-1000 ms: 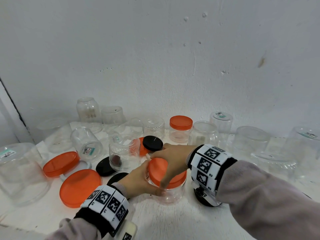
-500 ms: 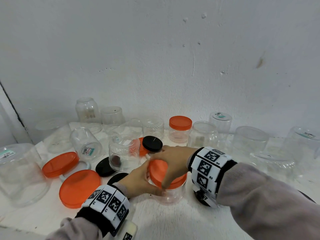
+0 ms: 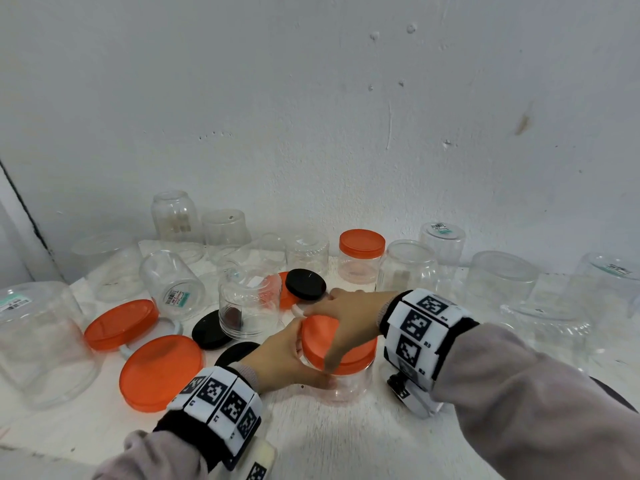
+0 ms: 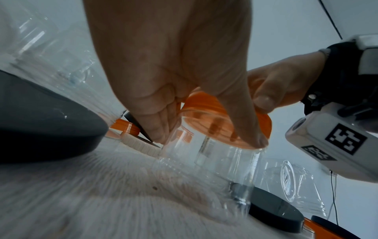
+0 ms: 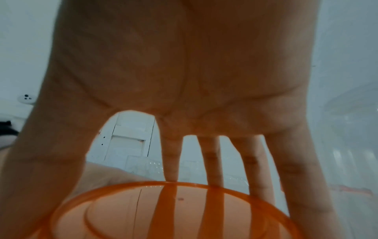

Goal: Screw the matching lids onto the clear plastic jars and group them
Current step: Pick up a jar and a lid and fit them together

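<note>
We cannot see most of the orange lid under the right hand. The left hand hides one side of the jar. A large jar is cut off at the picture's left edge.

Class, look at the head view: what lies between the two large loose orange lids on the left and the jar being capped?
Two round black plastic lids lie flat there, left of the clear plastic jar; the head view shows this.

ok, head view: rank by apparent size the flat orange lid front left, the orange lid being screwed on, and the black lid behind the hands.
1. Flat orange lid
2. Orange lid under the right hand, partly covered
3. Black lid, farther back, so nearness exaggerates the gap
</note>
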`<state>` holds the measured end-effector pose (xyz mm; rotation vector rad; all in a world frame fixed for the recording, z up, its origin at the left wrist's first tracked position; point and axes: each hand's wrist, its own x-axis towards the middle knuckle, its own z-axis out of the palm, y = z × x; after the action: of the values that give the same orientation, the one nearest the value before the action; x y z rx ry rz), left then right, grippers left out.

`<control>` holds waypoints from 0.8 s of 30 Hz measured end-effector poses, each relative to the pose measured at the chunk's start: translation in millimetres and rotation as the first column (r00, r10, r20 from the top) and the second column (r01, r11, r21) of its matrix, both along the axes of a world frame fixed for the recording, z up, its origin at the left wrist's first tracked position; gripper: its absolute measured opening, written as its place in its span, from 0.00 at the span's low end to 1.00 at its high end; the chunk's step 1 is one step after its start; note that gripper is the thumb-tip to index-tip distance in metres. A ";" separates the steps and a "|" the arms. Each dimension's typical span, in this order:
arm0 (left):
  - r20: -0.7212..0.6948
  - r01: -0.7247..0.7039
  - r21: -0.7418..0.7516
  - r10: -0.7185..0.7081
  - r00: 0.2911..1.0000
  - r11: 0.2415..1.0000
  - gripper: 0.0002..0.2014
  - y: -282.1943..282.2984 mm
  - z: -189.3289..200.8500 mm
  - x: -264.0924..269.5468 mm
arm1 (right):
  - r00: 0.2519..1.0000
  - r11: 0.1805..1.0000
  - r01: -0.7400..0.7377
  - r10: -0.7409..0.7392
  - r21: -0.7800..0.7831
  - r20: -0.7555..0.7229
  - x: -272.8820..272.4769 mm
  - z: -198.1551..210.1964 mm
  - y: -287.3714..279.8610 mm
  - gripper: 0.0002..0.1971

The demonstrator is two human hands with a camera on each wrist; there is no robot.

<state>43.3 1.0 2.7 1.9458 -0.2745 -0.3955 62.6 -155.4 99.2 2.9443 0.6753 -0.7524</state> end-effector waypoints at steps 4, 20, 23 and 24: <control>0.001 -0.004 0.002 0.004 1.000 1.000 0.56 0.4 -1.6 0.3 | 0.998 0.999 0.044 -0.045 0.020 0.052 -1.3 -3.4 0.1 0.47; -0.004 0.012 -0.002 -0.012 1.000 1.000 0.55 1.2 -4.0 1.5 | 0.989 0.994 0.107 -0.103 -0.029 0.105 -1.7 -6.5 0.8 0.49; -0.004 0.013 -0.015 -0.013 1.000 1.000 0.54 1.4 -4.9 1.6 | 0.987 0.991 0.131 -0.129 -0.012 0.094 -0.8 -3.1 -3.1 0.51; -0.003 0.012 -0.014 -0.012 1.000 1.000 0.56 1.6 -5.1 1.6 | 0.992 0.994 0.107 -0.106 0.002 0.071 -1.0 -0.6 -4.2 0.52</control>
<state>45.0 2.6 -2.4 1.9300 -0.2868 -0.4037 61.6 -159.6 98.6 3.0089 0.5160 -0.6518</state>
